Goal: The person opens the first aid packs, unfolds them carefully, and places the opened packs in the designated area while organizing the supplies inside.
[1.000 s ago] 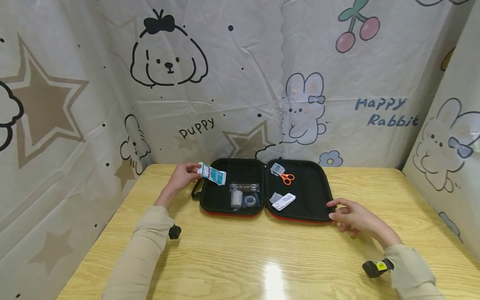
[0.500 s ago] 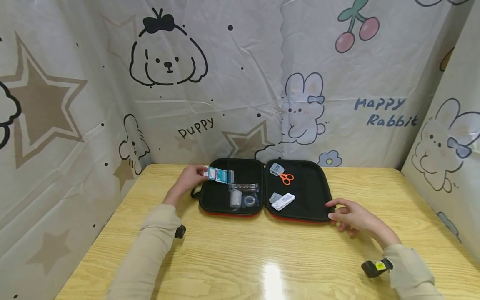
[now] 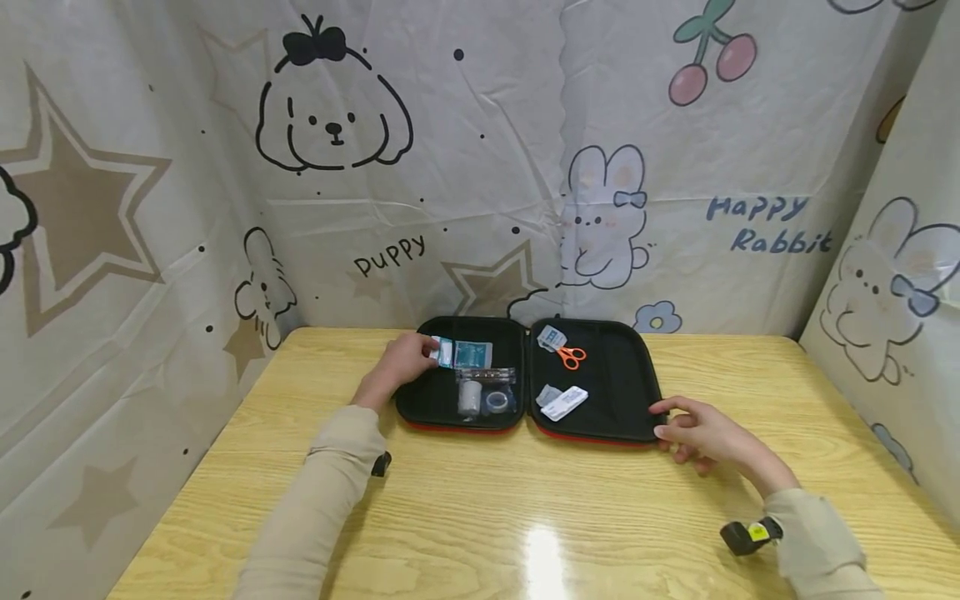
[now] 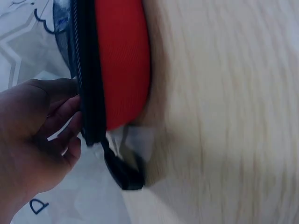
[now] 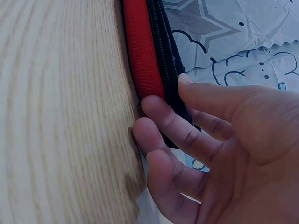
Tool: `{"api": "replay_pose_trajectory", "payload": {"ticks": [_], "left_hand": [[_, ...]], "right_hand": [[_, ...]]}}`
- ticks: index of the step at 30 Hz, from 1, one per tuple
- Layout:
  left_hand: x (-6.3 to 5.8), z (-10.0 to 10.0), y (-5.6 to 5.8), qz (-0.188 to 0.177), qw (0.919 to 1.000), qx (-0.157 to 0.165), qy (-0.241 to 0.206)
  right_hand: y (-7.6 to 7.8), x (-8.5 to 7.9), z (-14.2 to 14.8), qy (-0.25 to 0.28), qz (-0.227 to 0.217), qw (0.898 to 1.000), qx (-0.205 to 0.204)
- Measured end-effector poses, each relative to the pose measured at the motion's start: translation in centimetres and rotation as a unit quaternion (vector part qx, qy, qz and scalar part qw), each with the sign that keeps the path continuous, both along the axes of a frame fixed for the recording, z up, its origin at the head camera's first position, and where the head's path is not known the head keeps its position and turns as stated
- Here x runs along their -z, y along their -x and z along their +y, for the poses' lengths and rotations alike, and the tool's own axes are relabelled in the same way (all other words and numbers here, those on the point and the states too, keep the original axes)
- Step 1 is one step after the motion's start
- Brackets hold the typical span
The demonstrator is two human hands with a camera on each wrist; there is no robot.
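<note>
A zippered case with red shell and black lining [image 3: 630,375] lies unfolded flat on the table. In its left half, my left hand [image 3: 407,358] pinches the end of a teal-and-white packet strip [image 3: 472,355], which lies low over the lining. The left wrist view shows that hand reaching over the zipper edge [image 4: 88,74]; the rim hides its fingertips and the strip. At the case's front right corner, my right hand [image 3: 705,435] grips the edge, thumb on the black rim and fingers against the red side [image 5: 142,51].
Left half: a white roll [image 3: 470,397], a clear-wrapped ring-shaped roll [image 3: 497,402] and a clear packet [image 3: 487,376]. Right half: orange-handled scissors [image 3: 573,358], a small wrapped packet [image 3: 552,337] and a white packet [image 3: 564,403]. A printed curtain [image 3: 360,208] hangs behind the wooden table [image 3: 465,517].
My left hand has moved right with the packet strip, from the left rim into the left half, and the strip has come down flatter. My right hand stays at the corner.
</note>
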State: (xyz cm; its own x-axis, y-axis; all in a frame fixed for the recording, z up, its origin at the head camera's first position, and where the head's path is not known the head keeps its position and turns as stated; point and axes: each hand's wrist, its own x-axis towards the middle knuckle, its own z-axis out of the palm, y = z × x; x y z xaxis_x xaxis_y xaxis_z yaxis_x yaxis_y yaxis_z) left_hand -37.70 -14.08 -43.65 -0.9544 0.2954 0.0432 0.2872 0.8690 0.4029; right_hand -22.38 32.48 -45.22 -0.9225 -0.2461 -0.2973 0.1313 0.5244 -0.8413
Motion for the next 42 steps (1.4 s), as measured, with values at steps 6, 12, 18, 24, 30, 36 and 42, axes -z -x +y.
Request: {"api": "replay_pose_trajectory", "payload": {"ticks": [6, 12, 18, 24, 30, 36, 42], "left_hand": [[0.6, 1.5, 0.0, -0.015, 0.9998, 0.011, 0.001], [0.8, 2.2, -0.1, -0.015, 0.9999, 0.0, 0.001], [0.8, 1.6, 0.0, 0.009, 0.9999, 0.006, 0.005], [0.6, 1.4, -0.1, -0.009, 0.9998, 0.009, -0.018], [0.6, 2.0, -0.3, -0.031, 0.998, -0.008, -0.054], [1.0, 2.9, -0.3, -0.041, 0.9914, -0.03, -0.12], [1.2, 3.1, -0.4, -0.034, 0.9913, -0.023, -0.126]], "right_hand": [[0.0, 0.0, -0.1, -0.001, 0.002, 1.0, -0.002], [0.0, 0.0, -0.1, 0.001, 0.001, 1.0, -0.001], [0.0, -0.1, -0.1, 0.001, 0.004, 1.0, -0.001], [-0.1, -0.1, -0.1, 0.003, 0.006, 1.0, 0.001], [0.0, 0.1, -0.1, 0.009, 0.002, 1.0, 0.002], [0.0, 0.1, 0.0, 0.005, -0.001, 1.0, 0.004], [0.0, 0.1, 0.0, 0.002, -0.001, 1.0, 0.002]]}}
